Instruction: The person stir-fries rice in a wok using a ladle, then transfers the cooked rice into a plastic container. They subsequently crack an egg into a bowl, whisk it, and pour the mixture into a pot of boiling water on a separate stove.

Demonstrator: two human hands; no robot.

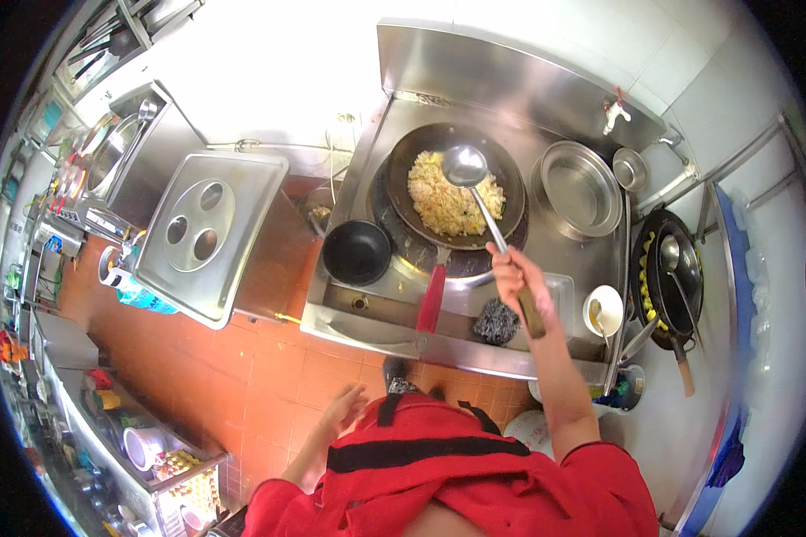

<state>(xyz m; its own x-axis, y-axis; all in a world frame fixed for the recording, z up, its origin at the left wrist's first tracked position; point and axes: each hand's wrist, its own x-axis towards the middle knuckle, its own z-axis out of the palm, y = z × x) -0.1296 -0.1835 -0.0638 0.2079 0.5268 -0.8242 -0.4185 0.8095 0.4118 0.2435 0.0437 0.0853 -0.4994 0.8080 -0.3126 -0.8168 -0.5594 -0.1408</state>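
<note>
My right hand (517,278) grips the wooden handle of a steel ladle (465,166). The ladle's bowl is over the fried rice (446,208), which fills the middle of a dark wok (403,144). Whether the bowl touches the rice I cannot tell. The wok rests on the stove's burner, its red handle (432,299) pointing towards me. Low at my waist, my left hand (346,408) holds nothing, its fingers loosely apart, away from the stove.
Left of the wok sits a small black pan (356,252). Near my right arm lie a dark scouring pad (497,322) and a white bowl with a spoon (603,311). Steel basins (577,188) stand at right. Beyond the stove's edge are stacked woks (678,295). A steel steamer counter (211,235) stands left.
</note>
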